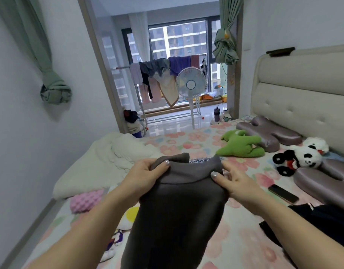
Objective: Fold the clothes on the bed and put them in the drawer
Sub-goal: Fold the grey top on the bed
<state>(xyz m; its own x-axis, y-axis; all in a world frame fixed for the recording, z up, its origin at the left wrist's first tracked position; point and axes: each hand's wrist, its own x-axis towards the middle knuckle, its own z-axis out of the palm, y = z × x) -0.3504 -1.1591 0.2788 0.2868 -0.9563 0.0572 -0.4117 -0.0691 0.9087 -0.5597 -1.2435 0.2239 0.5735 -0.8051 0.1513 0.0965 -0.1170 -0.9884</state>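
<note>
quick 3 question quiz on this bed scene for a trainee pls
1. True or false: the left hand and the right hand both hold the dark grey garment.
2. Which lies on the bed, right of the garment? A) phone B) laptop C) book
3. Fill in: the black-and-white soft toy is a ____.
Key: 1 true; 2 A; 3 panda.

A dark grey garment [177, 210] hangs lengthwise above the floral bed [235, 239], its waistband end raised.

pale band [200, 161] inside the grey garment [177, 210] reads partly "differe".
</note>
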